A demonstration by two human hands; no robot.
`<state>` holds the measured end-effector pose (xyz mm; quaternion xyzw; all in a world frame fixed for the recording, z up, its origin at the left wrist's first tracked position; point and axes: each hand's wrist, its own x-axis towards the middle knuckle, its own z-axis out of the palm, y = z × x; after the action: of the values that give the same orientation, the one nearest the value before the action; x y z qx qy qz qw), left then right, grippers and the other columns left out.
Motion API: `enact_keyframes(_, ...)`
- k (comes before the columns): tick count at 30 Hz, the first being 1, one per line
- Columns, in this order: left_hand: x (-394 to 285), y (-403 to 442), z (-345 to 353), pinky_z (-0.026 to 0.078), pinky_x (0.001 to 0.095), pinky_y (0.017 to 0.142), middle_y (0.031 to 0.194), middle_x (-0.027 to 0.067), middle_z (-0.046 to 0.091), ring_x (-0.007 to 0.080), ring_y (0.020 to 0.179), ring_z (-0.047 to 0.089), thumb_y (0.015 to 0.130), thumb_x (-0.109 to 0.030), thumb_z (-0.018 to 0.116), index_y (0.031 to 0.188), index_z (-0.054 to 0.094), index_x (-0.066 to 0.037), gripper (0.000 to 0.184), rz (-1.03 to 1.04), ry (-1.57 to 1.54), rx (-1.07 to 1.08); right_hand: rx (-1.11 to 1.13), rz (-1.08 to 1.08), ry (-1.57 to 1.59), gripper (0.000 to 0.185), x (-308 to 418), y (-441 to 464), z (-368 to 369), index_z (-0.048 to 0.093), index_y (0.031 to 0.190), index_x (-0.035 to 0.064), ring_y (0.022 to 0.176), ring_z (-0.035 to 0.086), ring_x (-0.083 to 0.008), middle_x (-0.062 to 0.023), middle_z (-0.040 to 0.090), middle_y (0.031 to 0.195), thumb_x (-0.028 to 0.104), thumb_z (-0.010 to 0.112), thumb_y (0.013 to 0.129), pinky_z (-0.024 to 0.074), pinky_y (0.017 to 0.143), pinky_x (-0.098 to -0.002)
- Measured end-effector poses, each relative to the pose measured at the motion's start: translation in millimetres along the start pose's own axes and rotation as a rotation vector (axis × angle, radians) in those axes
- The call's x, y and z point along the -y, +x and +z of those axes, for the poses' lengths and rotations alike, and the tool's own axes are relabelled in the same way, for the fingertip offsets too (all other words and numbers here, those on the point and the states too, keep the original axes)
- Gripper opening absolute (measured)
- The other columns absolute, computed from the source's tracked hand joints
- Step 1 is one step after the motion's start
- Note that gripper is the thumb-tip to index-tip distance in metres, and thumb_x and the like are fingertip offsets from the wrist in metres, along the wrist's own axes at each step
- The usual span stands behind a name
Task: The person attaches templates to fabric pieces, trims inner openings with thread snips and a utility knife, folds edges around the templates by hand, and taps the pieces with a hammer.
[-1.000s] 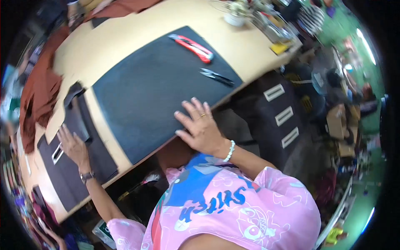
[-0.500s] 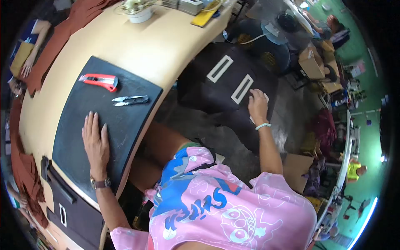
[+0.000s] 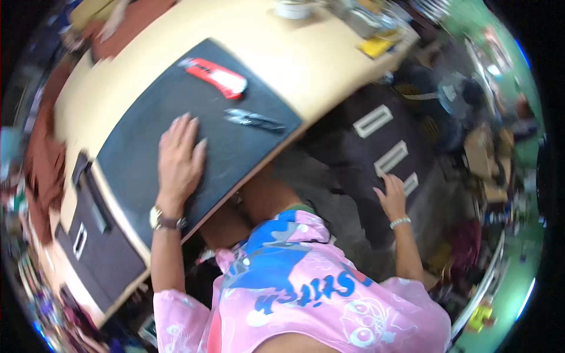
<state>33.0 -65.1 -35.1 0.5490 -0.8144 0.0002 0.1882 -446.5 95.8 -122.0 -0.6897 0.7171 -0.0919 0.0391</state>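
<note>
My left hand (image 3: 179, 159) lies flat on the black mat (image 3: 147, 135), its fingers stretched out and holding nothing. Above it on the mat rest a red cutter (image 3: 216, 77) and small thread snips (image 3: 254, 119). My right hand (image 3: 393, 197) is out to the right, beside dark fabric pieces (image 3: 353, 147) with pale rectangular frames (image 3: 391, 157). Its thumb and index finger are apart near the lower frames; whether it touches them is unclear. Another dark piece with a pale frame (image 3: 80, 240) lies on the table left of the mat.
The wooden table (image 3: 282, 59) curves around the mat. Reddish-brown material (image 3: 44, 159) lies along its far left side. A white pot (image 3: 292, 9) and a yellow item (image 3: 376, 47) are at the back. Another person's arm (image 3: 115, 20) shows at the upper left.
Since the earliest frame, my left hand has moved from the dark piece onto the mat, and my right hand from the mat edge to the fabric at right. The view has also turned.
</note>
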Motion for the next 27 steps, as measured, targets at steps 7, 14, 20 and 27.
enact_keyframes(7,6,-5,9,0.029,0.0482,0.105,0.136,0.0165,0.044,0.0315,0.128,0.038,0.089,-0.029,0.052,0.127,0.049,-0.004,0.045,-0.037,-0.027,-0.047,0.177,-0.109,-0.046,0.025,-20,5,1,0.049,0.074,0.0043,0.080,0.049,-0.0333,-0.0130,0.050,0.075,0.013,0.071,0.069,0.0385,0.074,-0.0425)
enact_keyframes(14,8,-9,17,0.032,0.0491,0.103,0.133,0.0172,0.045,0.0314,0.125,0.041,0.089,-0.029,0.051,0.125,0.049,-0.002,0.045,-0.003,-0.013,-0.135,0.286,0.155,0.076,0.020,-42,16,-39,0.048,0.074,-0.0003,0.061,0.047,-0.0250,-0.0093,0.052,0.067,0.009,0.065,0.080,0.0394,0.060,-0.0337)
enact_keyframes(20,7,-9,18,0.035,0.0491,0.100,0.130,0.0169,0.047,0.0310,0.123,0.042,0.088,-0.029,0.052,0.122,0.051,-0.002,0.043,0.006,-0.006,-0.173,-0.279,0.342,0.199,0.019,-105,31,-88,0.058,0.097,-0.0042,0.080,0.057,-0.0160,-0.0087,0.061,0.084,0.014,0.051,0.093,0.0458,0.076,-0.0303)
enact_keyframes(27,5,-10,12,0.035,0.0498,0.100,0.128,0.0169,0.048,0.0310,0.123,0.043,0.086,-0.023,0.054,0.117,0.054,-0.002,0.038,0.057,0.061,-0.213,-0.169,0.194,0.063,0.023,-66,43,-98,0.057,0.101,-0.0068,0.084,0.060,-0.0257,-0.0174,0.064,0.093,0.013,0.049,0.092,0.0449,0.080,-0.0330)
